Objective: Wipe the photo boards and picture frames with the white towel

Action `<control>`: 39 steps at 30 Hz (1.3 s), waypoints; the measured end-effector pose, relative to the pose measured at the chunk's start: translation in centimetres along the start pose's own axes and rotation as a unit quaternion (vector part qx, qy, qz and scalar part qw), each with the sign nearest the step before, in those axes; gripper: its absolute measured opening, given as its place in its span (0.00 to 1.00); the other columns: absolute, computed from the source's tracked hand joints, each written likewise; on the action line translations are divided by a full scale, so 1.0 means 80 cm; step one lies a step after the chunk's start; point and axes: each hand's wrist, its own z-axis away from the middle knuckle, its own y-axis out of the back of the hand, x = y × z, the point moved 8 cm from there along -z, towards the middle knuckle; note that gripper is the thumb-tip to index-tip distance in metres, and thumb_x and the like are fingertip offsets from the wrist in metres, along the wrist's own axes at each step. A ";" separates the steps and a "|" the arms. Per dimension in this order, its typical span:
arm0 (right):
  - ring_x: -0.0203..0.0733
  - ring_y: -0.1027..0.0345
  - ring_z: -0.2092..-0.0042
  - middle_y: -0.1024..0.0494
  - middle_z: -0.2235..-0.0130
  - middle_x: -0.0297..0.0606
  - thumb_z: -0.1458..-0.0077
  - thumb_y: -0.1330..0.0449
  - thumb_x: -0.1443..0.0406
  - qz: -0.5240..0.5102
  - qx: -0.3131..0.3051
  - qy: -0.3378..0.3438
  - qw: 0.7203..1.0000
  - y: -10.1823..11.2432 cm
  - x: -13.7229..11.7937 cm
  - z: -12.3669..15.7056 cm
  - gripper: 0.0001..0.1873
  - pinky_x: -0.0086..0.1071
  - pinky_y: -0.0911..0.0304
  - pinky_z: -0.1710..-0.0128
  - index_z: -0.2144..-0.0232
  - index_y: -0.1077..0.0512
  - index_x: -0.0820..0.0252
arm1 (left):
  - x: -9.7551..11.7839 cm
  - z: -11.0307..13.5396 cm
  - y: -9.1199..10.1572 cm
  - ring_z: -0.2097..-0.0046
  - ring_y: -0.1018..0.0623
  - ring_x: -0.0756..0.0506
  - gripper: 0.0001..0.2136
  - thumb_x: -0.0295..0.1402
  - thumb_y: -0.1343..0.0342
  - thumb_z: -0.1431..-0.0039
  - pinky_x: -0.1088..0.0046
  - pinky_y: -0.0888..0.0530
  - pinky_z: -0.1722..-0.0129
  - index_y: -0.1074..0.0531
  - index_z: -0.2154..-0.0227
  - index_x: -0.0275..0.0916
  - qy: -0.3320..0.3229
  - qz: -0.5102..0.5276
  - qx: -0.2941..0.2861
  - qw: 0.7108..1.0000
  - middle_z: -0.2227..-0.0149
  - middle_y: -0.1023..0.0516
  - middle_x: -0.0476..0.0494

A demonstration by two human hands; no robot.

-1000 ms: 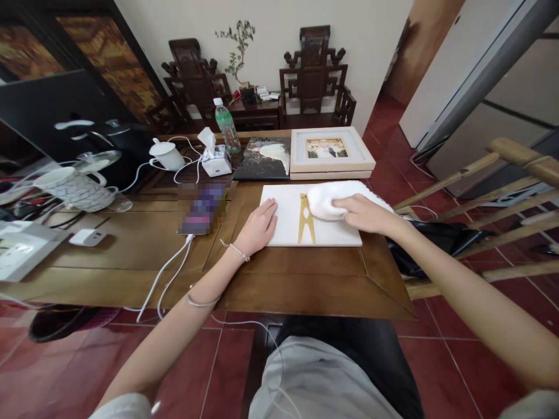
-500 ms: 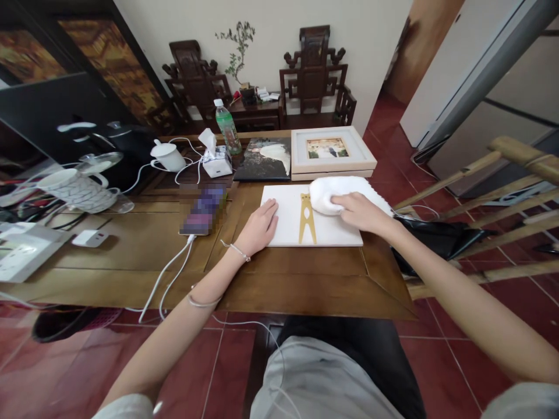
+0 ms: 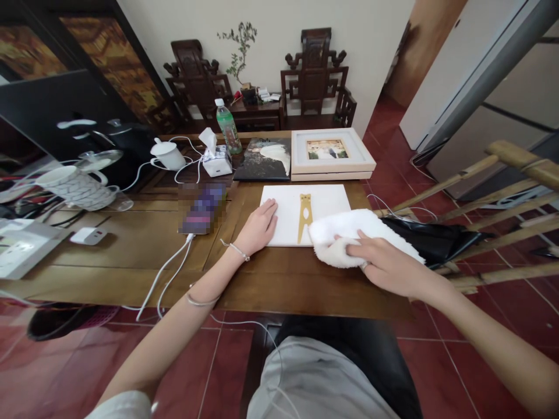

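Note:
A white board [image 3: 286,218] with a gold, fork-legged figure [image 3: 304,210] on it lies flat on the wooden table [image 3: 279,279]. My left hand [image 3: 258,226] rests flat on the board's left edge, fingers stretched out, holding nothing. Gripped in my right hand [image 3: 382,262] is a fluffy white cloth [image 3: 345,233], bunched under the fingers. The cloth covers the board's lower right corner and part of the figure's right leg, and hangs over toward the table's right side.
Behind the board lie a dark picture panel [image 3: 264,158] and a pale framed photo [image 3: 332,157]. To the left are a phone [image 3: 203,210] on a cable, a tissue box [image 3: 217,160], a green bottle [image 3: 227,127] and a patterned mug [image 3: 74,187]. A bamboo rack [image 3: 489,221] stands right.
My right hand has drawn the white cloth from the board's upper right down toward its lower right corner and me. My left hand has stayed in place.

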 end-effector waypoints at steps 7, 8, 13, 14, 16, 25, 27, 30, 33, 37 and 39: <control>0.45 0.35 0.68 0.34 0.76 0.35 0.58 0.52 0.73 -0.004 0.051 -0.042 0.998 0.024 0.063 -0.071 0.09 0.34 0.42 0.63 0.75 0.37 0.56 | -0.002 0.001 -0.001 0.33 0.36 0.35 0.21 0.33 0.58 0.32 0.52 0.38 0.33 0.34 0.42 0.28 0.001 0.009 0.005 1.000 0.36 0.35 0.27; 0.45 0.36 0.68 0.34 0.75 0.35 0.58 0.52 0.73 -0.013 0.055 -0.048 0.997 0.028 0.072 -0.084 0.08 0.34 0.43 0.64 0.75 0.38 0.56 | -0.003 0.001 -0.001 0.33 0.36 0.35 0.21 0.33 0.59 0.32 0.52 0.38 0.33 0.34 0.42 0.27 0.001 0.009 0.005 1.000 0.36 0.35 0.26; 0.50 0.33 0.58 0.25 0.64 0.43 0.58 0.52 0.71 -0.031 0.074 -0.076 0.994 0.050 0.110 -0.140 0.10 0.35 0.44 0.59 0.71 0.33 0.59 | -0.004 0.002 0.000 0.33 0.36 0.35 0.21 0.34 0.58 0.32 0.52 0.39 0.33 0.34 0.42 0.29 0.004 0.015 0.007 1.000 0.36 0.35 0.28; 0.51 0.33 0.56 0.24 0.62 0.45 0.58 0.52 0.71 -0.029 0.076 -0.081 0.993 0.053 0.115 -0.149 0.11 0.36 0.44 0.57 0.70 0.33 0.59 | -0.004 0.002 0.000 0.33 0.36 0.36 0.21 0.34 0.58 0.32 0.52 0.39 0.33 0.34 0.42 0.29 0.004 0.016 0.007 1.000 0.36 0.35 0.28; 0.52 0.34 0.55 0.24 0.59 0.47 0.59 0.52 0.72 -0.027 0.080 -0.089 0.993 0.056 0.123 -0.161 0.13 0.36 0.44 0.56 0.70 0.32 0.60 | -0.004 0.002 0.000 0.33 0.37 0.35 0.22 0.34 0.58 0.32 0.53 0.39 0.33 0.34 0.42 0.28 0.003 0.015 0.005 1.000 0.36 0.35 0.27; 0.46 0.35 0.68 0.31 0.75 0.37 0.57 0.53 0.74 0.018 0.083 -0.067 0.994 0.029 0.082 -0.115 0.10 0.34 0.45 0.65 0.74 0.37 0.56 | -0.002 0.002 0.000 0.33 0.36 0.36 0.21 0.33 0.58 0.32 0.52 0.38 0.33 0.34 0.42 0.29 -0.001 0.009 0.003 1.000 0.36 0.34 0.28; 0.47 0.35 0.68 0.32 0.76 0.37 0.57 0.53 0.75 0.044 0.071 -0.049 0.995 0.019 0.056 -0.084 0.11 0.35 0.43 0.63 0.75 0.37 0.55 | -0.001 0.001 0.000 0.33 0.36 0.36 0.21 0.33 0.58 0.32 0.52 0.38 0.33 0.34 0.42 0.29 -0.001 0.006 0.003 1.000 0.36 0.34 0.28; 0.49 0.31 0.63 0.25 0.70 0.39 0.54 0.54 0.76 0.055 0.054 -0.011 0.997 0.007 0.013 -0.037 0.15 0.42 0.42 0.49 0.71 0.33 0.56 | 0.000 0.001 0.001 0.33 0.36 0.36 0.20 0.32 0.58 0.33 0.51 0.38 0.33 0.34 0.42 0.31 0.000 0.010 0.006 1.000 0.37 0.33 0.30; 0.50 0.29 0.56 0.21 0.60 0.40 0.53 0.54 0.76 0.027 0.026 -0.009 0.999 0.001 -0.011 0.000 0.20 0.43 0.43 0.45 0.65 0.28 0.55 | 0.000 0.001 0.001 0.33 0.37 0.36 0.20 0.32 0.58 0.33 0.51 0.38 0.33 0.34 0.42 0.33 -0.001 0.015 0.005 1.000 0.37 0.33 0.31; 0.49 0.28 0.55 0.20 0.60 0.38 0.52 0.53 0.74 -0.016 -0.002 -0.048 0.999 0.006 -0.002 0.007 0.22 0.36 0.38 0.54 0.61 0.26 0.54 | -0.001 0.001 0.000 0.33 0.37 0.36 0.20 0.32 0.58 0.32 0.52 0.38 0.33 0.34 0.42 0.31 0.003 0.012 0.004 1.000 0.36 0.34 0.30; 0.49 0.28 0.57 0.20 0.62 0.39 0.52 0.53 0.74 -0.022 -0.002 -0.057 0.998 0.013 0.013 -0.008 0.20 0.35 0.38 0.56 0.64 0.26 0.55 | -0.001 0.001 0.000 0.33 0.37 0.36 0.20 0.32 0.58 0.33 0.52 0.38 0.33 0.34 0.42 0.31 0.003 0.012 0.004 1.000 0.36 0.34 0.30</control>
